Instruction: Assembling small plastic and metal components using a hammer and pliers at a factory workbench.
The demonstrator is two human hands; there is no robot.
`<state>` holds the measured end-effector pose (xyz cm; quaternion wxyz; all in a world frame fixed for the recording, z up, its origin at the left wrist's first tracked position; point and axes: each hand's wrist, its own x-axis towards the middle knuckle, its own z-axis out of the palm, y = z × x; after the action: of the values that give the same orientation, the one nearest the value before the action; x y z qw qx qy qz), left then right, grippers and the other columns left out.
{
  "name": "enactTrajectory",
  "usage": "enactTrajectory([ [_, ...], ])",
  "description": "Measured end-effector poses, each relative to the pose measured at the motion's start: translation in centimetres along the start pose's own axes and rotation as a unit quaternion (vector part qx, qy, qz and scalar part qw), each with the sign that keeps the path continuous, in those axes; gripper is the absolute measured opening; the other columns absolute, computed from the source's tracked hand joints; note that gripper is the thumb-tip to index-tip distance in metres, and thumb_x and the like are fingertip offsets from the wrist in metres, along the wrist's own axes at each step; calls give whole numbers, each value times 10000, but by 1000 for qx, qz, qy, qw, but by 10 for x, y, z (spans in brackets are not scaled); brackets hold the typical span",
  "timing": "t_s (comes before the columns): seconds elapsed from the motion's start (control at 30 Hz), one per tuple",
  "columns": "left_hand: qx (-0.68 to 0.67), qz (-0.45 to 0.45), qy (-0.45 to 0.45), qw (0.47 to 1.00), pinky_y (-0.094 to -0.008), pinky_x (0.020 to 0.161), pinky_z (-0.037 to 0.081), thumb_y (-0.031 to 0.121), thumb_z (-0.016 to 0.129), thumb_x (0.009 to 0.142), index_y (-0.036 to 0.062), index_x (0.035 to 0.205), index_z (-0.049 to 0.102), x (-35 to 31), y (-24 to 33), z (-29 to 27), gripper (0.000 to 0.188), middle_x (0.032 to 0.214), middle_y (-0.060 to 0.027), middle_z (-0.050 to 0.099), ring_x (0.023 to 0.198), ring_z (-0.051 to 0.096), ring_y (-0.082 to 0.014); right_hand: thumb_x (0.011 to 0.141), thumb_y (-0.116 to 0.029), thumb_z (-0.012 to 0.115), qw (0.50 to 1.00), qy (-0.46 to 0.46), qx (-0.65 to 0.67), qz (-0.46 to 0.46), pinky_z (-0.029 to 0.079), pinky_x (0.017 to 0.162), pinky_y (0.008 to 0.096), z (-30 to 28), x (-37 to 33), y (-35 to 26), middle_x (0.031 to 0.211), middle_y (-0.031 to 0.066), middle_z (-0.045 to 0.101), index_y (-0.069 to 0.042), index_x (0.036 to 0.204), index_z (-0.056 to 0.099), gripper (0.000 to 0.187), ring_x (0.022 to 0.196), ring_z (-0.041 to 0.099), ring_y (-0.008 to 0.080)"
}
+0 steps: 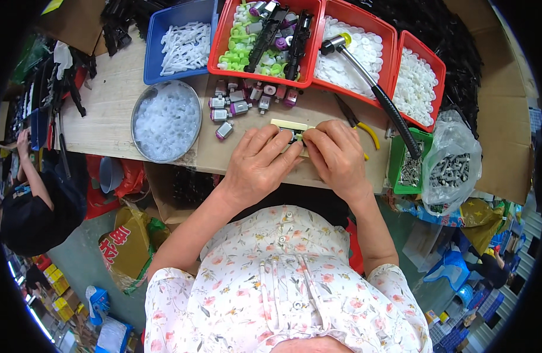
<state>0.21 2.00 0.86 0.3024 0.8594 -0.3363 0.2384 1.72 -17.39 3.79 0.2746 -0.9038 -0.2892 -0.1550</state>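
Observation:
Close together at the table's front edge, my hands work over a small black plastic part with pale green pieces (296, 135). The part lies against a cream-coloured block (278, 123). My left hand (258, 162) has its thumb and fingers closed on the part's left end. Bent and pinched together, the fingers of my right hand (340, 156) are at its right end; they hide what is between them. Just beyond my left hand lie several small silver motors with purple or pink ends (240, 107). Yellow-handled pliers (365, 130) rest beyond my right hand.
Along the back stand a blue bin (148, 56) of white sticks and red bins (310, 70) of green, black and white parts. A hammer (374, 88) slants across them. A round metal bowl (134, 126), a green screw tray (394, 175) and a plastic bag (471, 138) flank me.

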Motion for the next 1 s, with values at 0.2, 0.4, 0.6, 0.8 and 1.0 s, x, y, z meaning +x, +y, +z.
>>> enactTrajectory([
  [0.2,-35,-31,10,999,-414,817,475,119,784,724,22,1015,694,2,4,4,319,1095,-89,607,1012,560,-288,761,-1,722,999,13,41,24,461,676,367,2,2,2,850,81,578,-35,922,642,183,776,598,266],
  [0.4,-60,-49,15,997,-410,830,485,103,778,730,29,1011,704,1,3,4,300,1103,-77,607,1017,558,-287,750,30,711,997,4,73,21,464,627,366,0,5,3,841,102,569,-13,901,628,178,742,588,278],
  [0.6,-50,-37,31,998,-387,809,502,90,768,741,42,1037,696,-5,2,9,309,1100,-64,600,1032,557,-280,729,50,715,997,12,76,-11,465,614,364,3,4,8,838,103,573,-6,895,625,197,726,581,275],
  [0.8,-43,-31,38,998,-377,796,508,87,764,736,42,1046,690,-4,3,9,322,1088,-56,598,1029,556,-273,729,58,705,996,6,90,12,458,578,349,2,6,8,832,95,570,-8,890,623,193,696,582,250],
  [1.0,-37,-31,29,998,-374,791,502,84,763,724,40,1035,686,-1,3,8,324,1085,-46,596,1007,554,-265,747,48,694,993,-16,112,34,459,580,347,0,8,8,828,94,564,-13,884,624,166,696,584,250],
])
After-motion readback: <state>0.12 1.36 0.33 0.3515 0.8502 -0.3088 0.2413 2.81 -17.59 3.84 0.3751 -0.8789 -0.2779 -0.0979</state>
